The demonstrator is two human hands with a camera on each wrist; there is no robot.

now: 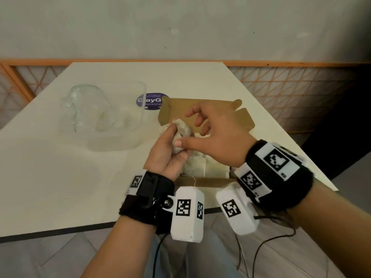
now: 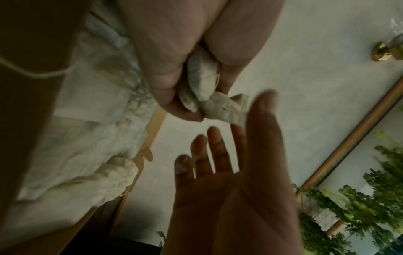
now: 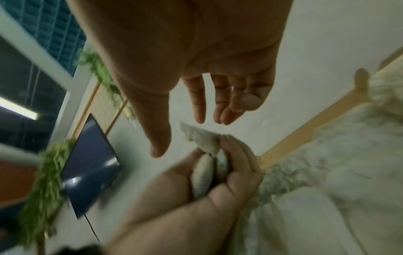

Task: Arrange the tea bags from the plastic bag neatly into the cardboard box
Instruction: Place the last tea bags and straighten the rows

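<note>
My left hand (image 1: 168, 149) grips a small bunch of crumpled white tea bags (image 1: 181, 131) above the open cardboard box (image 1: 202, 182); the left wrist view shows the fingers (image 2: 161, 69) curled round the tea bags (image 2: 202, 77). My right hand (image 1: 212, 125) hovers over the box with fingers spread and relaxed, its thumb near the held bags. In the right wrist view, the right hand (image 3: 196, 96) holds nothing and stays just apart from the tea bags (image 3: 205, 145). More tea bags (image 1: 202, 167) lie inside the box. The clear plastic bag (image 1: 104, 115) lies left of the box.
A round purple sticker (image 1: 152, 101) shows on the white table (image 1: 50, 177) behind the box's left flap (image 1: 166, 111). The table's near edge runs just below my wrists. An orange lattice railing (image 1: 281, 87) and a grey wall stand behind the table.
</note>
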